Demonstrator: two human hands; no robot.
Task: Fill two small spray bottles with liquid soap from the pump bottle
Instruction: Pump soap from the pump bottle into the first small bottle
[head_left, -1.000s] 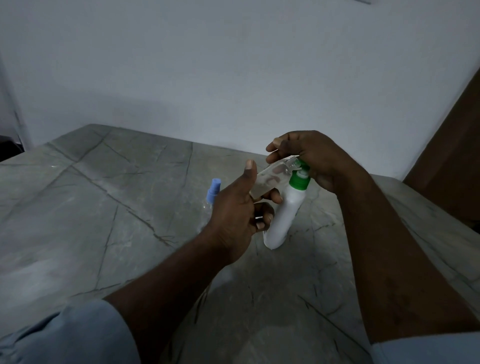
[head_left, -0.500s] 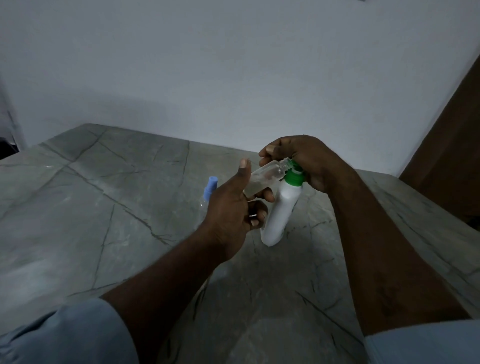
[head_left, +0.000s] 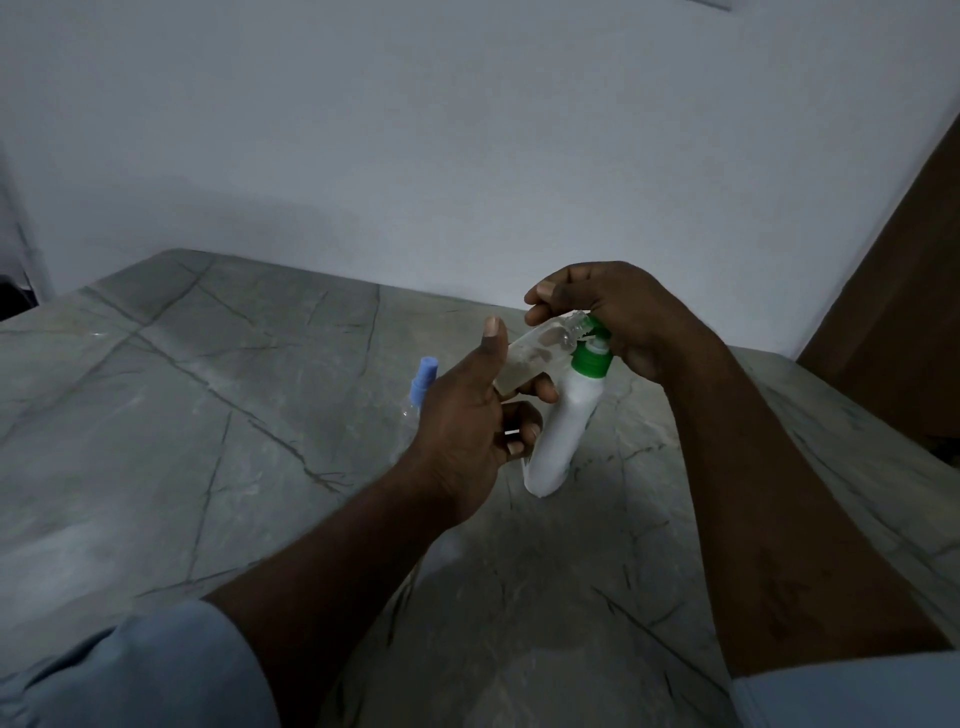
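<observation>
Left hand (head_left: 467, 415) grips 1 small clear bottle (head_left: 540, 351): judged light, likely soap-slick; hold mid-body. Right hand (head_left: 618, 317) curls over the pump bottle (head_left: 566, 431) head.

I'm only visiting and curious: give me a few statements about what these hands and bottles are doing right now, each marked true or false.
1. The left hand holds a small clear bottle tilted toward the pump bottle. True.
2. The pump bottle has a red top. False: its top is green.
3. The right hand holds the top of the pump bottle. True.
4. Both small bottles are held in hands. False: the blue-capped bottle stands on the table, behind the left hand.
</observation>
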